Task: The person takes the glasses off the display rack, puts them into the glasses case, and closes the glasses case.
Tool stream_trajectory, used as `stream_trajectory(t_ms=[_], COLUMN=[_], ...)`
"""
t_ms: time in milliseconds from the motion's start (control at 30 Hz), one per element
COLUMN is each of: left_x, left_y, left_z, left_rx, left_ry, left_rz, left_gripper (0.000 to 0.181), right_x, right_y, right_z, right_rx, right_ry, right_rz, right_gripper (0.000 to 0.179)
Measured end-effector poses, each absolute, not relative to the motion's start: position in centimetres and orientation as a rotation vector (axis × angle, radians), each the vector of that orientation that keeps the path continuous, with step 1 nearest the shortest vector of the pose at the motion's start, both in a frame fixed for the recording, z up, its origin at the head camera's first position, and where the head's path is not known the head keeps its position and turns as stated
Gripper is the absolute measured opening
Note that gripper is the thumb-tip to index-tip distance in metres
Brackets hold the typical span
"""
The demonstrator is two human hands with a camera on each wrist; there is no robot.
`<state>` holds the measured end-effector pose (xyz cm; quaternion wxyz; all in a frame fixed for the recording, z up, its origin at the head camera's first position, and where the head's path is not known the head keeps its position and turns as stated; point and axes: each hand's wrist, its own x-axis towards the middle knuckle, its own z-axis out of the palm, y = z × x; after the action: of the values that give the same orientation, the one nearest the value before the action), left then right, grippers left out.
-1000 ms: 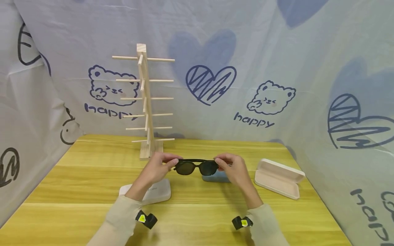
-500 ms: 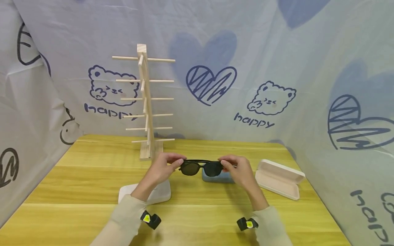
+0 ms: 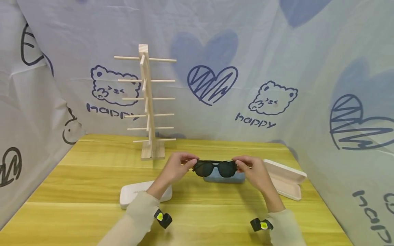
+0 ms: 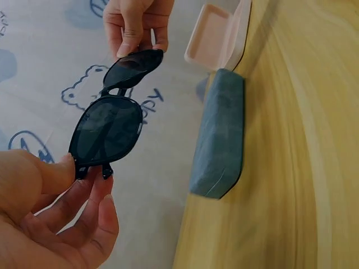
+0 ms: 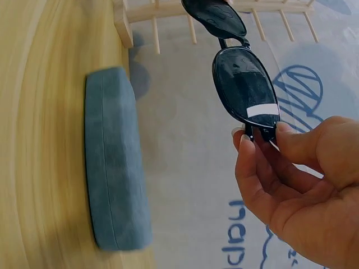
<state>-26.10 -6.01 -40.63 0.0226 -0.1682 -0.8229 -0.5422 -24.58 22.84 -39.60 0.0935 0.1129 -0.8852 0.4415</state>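
Note:
Black sunglasses (image 3: 227, 169) with dark lenses are held up above the table, lenses toward me. My left hand (image 3: 178, 168) pinches one end of the frame between thumb and fingers; in the left wrist view that grip shows at the corner below the lens (image 4: 107, 130). At the other end my right hand (image 3: 253, 171) pinches the opposite corner, seen closely in the right wrist view beside the lens (image 5: 245, 84). Behind and below the sunglasses, a blue-grey glasses case (image 3: 227, 178) lies closed on the table, partly overlapped by them in the head view.
A wooden rack (image 3: 147, 99) with several pegs stands at the back left. A closed white glasses case (image 3: 130, 194) lies partly behind my left forearm. At the right, a case with a pinkish lining (image 3: 287, 186) lies open. Printed cloth (image 3: 212, 20) hangs behind the wooden table (image 3: 70, 191).
Both hands have moved to the right together with the sunglasses, which now overlap the blue-grey case. More of the closed white case is visible behind the left forearm.

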Motion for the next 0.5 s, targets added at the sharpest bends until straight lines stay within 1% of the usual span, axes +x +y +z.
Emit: stream_trajectory(t_ms=[200, 500], left_x=[-26.5, -27.4], left_y=[-3.2, 2.2], left_z=[-40.8, -41.0], left_rx=[-0.595, -0.67], left_ry=[-2.548, -2.532], left_rz=[-1.809, -1.923], left_gripper=[0.021, 0.018], right_x=[-23.7, -22.6], right_y=[25.9, 31.3], right_z=[-39.1, -39.3], right_rx=[0.27, 0.209], right_ry=[-2.659, -2.661], right_rz=[1.264, 1.275], right_gripper=[0.023, 0.027])
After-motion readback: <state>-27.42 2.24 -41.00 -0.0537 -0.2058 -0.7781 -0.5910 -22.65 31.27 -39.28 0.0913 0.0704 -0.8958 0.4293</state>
